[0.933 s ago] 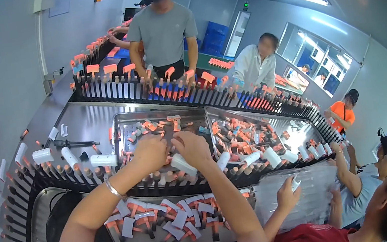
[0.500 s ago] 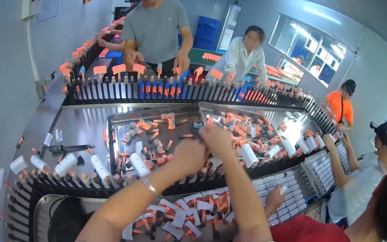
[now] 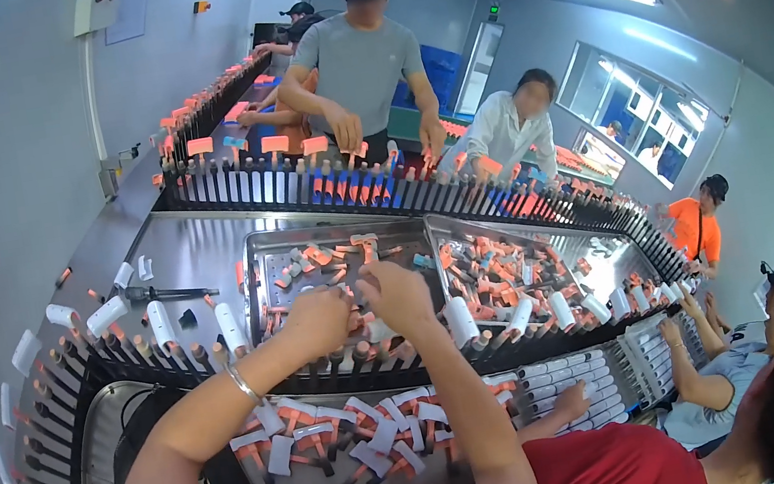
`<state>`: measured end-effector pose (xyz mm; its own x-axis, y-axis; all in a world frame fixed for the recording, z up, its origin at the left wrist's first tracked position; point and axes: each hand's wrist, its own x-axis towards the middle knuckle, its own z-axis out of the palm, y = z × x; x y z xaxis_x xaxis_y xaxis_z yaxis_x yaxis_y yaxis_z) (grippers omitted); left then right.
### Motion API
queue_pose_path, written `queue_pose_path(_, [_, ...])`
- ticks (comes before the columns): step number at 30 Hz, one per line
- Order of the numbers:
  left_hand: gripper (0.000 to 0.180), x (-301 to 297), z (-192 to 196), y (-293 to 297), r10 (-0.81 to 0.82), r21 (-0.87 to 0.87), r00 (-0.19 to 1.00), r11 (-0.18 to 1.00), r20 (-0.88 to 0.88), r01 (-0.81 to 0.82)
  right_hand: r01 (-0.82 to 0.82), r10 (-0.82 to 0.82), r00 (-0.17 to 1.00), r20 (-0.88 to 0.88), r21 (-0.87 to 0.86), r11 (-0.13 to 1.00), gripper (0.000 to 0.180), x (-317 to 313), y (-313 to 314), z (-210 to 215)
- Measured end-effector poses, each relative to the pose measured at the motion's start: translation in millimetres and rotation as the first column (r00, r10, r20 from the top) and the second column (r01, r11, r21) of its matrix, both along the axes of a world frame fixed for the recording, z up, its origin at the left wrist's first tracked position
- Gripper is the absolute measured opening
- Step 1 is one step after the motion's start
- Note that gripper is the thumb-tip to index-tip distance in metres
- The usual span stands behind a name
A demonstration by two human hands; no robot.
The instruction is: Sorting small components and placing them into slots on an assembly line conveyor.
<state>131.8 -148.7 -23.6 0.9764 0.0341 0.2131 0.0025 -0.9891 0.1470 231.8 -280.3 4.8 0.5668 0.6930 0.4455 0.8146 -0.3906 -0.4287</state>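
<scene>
My left hand [image 3: 321,321], below a silver bangle, is closed with the fingertips turned right. My right hand [image 3: 399,301] faces it closely, fingers bent and closed. Both are over the near row of upright black pegs [image 3: 361,355]. Whatever they grip is hidden behind the fingers; a pale piece [image 3: 380,330] shows just below them. To the left, white curved shells [image 3: 231,328] sit tilted on pegs, and another white shell [image 3: 461,321] stands right of my right hand. Behind my hands lies a metal tray [image 3: 254,263] with orange and grey parts.
A second tray section [image 3: 433,235] holds many orange pieces. Below my forearms, orange T-shaped parts with pale heads [image 3: 371,457] lie piled beside stacked white tubes [image 3: 570,377]. A co-worker in red [image 3: 615,469] sits close at right; others stand across the far peg row [image 3: 297,185].
My view has shifted, so the trays appear farther right and lower. Both hands have moved left relative to the tray. The near pegs with white shells have travelled left.
</scene>
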Motion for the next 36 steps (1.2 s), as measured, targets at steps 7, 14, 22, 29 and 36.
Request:
queue_pose_path(7, [0.016,2,74,-15,-0.138,0.039,0.751,0.988,0.646,0.148,0.240,-0.325,0.916,0.235,0.326,0.914,0.026,18,-58,109])
queue_pose_path(14, [0.022,70,35,-57,-0.303,0.048,0.866,0.950,0.399,0.310,0.561,-0.492,0.819,0.294,-0.232,0.795,0.027,61,-61,-16])
queue_pose_path(22, [0.035,41,9,-27,-0.039,0.049,0.986,0.998,-0.159,0.048,0.288,-0.288,0.957,0.039,-0.275,0.917,0.024,24,-17,-29])
queue_pose_path(29, [0.037,-2,16,7,0.082,-0.002,0.973,0.996,-0.218,-0.084,0.089,-0.085,0.996,0.036,-0.118,0.989,0.033,-6,-2,-22])
queue_pose_path(36, [0.023,0,52,12,-0.020,-0.051,0.905,0.998,0.424,0.046,0.231,-0.269,0.924,0.272,0.162,0.959,0.033,30,-50,64])
